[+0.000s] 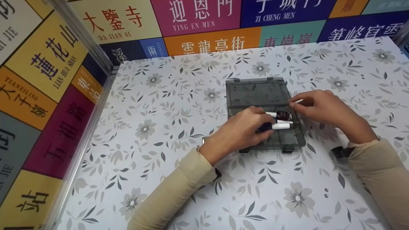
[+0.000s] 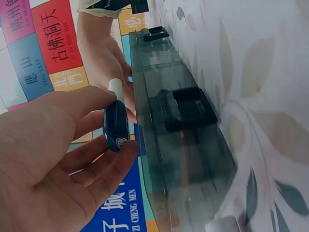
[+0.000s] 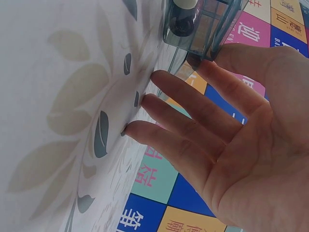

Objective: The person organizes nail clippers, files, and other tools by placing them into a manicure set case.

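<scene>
A smoky see-through plastic storage box (image 1: 258, 93) lies on the table with its lid folded back. My left hand (image 1: 244, 126) is over its near compartments and pinches a dark blue nail polish bottle (image 2: 116, 124) with a white cap between thumb and fingertips. Inside the box are a dark red bottle (image 1: 283, 115) and a white-capped one (image 1: 281, 126), partly covered by the left fingers. At the box's right edge, my right hand (image 1: 329, 110) pinches the rim with thumb and index finger. Its other fingers spread toward the tabletop in the right wrist view.
A white floral cloth (image 1: 179, 105) covers the table. Colourful sign panels (image 1: 201, 19) stand along the back and left sides. Two black latches (image 2: 188, 108) stick out from the box's near side.
</scene>
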`<state>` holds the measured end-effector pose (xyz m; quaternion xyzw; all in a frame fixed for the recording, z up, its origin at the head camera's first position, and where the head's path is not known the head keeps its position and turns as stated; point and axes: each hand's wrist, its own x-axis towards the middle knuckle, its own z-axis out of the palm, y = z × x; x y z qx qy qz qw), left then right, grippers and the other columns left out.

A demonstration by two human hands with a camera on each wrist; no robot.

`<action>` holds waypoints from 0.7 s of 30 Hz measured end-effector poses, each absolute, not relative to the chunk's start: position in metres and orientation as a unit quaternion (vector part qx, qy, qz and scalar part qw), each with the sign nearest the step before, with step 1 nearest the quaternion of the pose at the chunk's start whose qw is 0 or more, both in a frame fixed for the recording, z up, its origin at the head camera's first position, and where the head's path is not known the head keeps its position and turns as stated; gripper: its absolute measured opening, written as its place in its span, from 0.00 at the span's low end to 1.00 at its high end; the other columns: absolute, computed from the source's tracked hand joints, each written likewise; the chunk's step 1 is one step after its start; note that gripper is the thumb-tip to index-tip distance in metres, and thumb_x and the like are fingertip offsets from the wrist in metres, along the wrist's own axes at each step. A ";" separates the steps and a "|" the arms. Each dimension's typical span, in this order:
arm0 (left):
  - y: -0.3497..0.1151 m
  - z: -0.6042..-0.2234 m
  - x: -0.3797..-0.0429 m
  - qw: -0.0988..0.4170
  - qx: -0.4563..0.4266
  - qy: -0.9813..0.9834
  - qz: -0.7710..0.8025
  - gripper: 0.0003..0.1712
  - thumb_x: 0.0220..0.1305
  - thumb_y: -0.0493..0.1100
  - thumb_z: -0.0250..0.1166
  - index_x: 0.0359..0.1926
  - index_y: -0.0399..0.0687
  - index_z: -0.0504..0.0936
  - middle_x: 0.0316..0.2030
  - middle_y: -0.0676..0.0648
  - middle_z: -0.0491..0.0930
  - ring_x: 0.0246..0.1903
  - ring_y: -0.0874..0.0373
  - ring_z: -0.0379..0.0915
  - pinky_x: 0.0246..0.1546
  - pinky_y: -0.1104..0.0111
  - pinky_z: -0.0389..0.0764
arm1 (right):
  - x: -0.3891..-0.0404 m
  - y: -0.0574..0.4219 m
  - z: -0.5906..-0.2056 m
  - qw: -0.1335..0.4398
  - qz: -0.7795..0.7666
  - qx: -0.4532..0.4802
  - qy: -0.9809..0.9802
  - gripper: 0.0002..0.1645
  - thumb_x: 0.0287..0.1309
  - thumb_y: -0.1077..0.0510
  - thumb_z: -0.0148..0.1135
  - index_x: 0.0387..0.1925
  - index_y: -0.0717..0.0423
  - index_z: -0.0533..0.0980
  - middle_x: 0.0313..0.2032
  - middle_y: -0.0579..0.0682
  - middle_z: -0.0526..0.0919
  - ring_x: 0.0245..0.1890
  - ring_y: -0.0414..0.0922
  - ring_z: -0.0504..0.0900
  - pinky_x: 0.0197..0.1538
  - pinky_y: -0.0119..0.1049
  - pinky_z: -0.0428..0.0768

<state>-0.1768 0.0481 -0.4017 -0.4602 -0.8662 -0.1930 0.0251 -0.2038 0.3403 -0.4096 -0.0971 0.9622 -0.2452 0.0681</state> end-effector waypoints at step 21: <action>0.080 -0.413 -0.175 0.004 -0.460 -0.870 -0.177 0.15 0.78 0.53 0.67 0.57 0.53 0.87 0.55 0.51 0.85 0.53 0.59 0.81 0.54 0.72 0.85 | -0.204 0.340 -0.411 0.058 -0.237 -0.096 0.965 0.18 0.76 0.46 0.65 0.59 0.46 0.88 0.48 0.58 0.94 0.40 0.49 0.91 0.36 0.40 0.78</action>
